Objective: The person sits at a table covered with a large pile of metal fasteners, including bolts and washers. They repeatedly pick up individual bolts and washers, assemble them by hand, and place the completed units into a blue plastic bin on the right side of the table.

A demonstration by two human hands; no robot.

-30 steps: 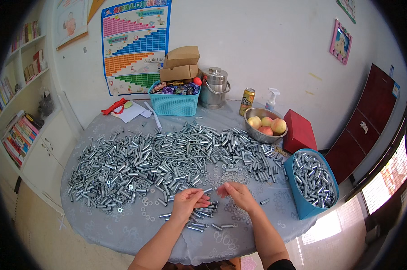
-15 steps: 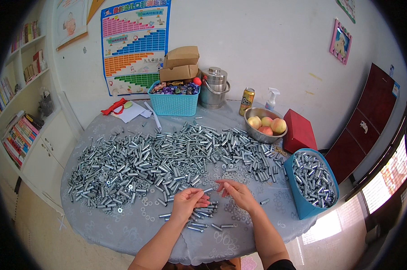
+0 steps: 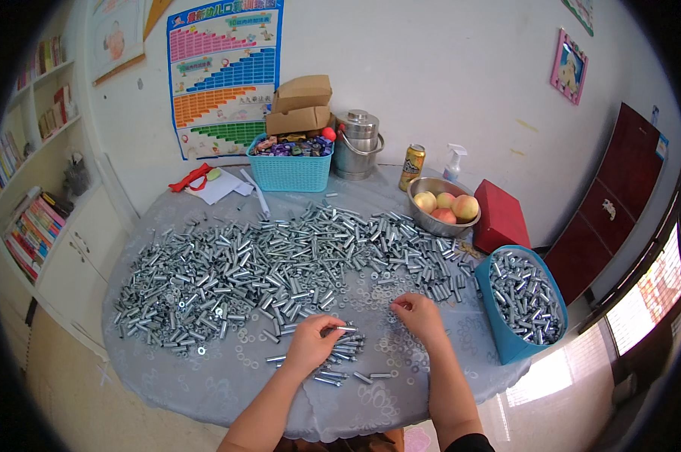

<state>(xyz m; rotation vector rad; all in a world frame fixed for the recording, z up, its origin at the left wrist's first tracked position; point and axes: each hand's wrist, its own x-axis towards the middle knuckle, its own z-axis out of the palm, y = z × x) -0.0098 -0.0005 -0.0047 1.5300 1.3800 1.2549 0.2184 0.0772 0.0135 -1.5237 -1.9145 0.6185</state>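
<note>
My left hand (image 3: 312,345) is closed around a silver bolt (image 3: 343,328) that sticks out to the right, just above a small heap of bolts (image 3: 339,360) near the table's front. My right hand (image 3: 418,314) pinches at small washers (image 3: 376,297) lying flat on the grey tablecloth (image 3: 205,377); whether anything sits between its fingertips is too small to tell. A wide spread of silver bolts (image 3: 280,256) covers the middle of the round table beyond both hands.
A blue bin (image 3: 506,343) full of bolts stands at the right edge. At the back are a teal basket (image 3: 290,171) with cardboard boxes on it, a metal pot (image 3: 357,143), a can (image 3: 411,167), a spray bottle (image 3: 452,162), a bowl of fruit (image 3: 444,207) and a red box (image 3: 500,217).
My right hand has moved right and slightly away from my left hand, out to the washers. My left hand stays over the small heap, holding a bolt.
</note>
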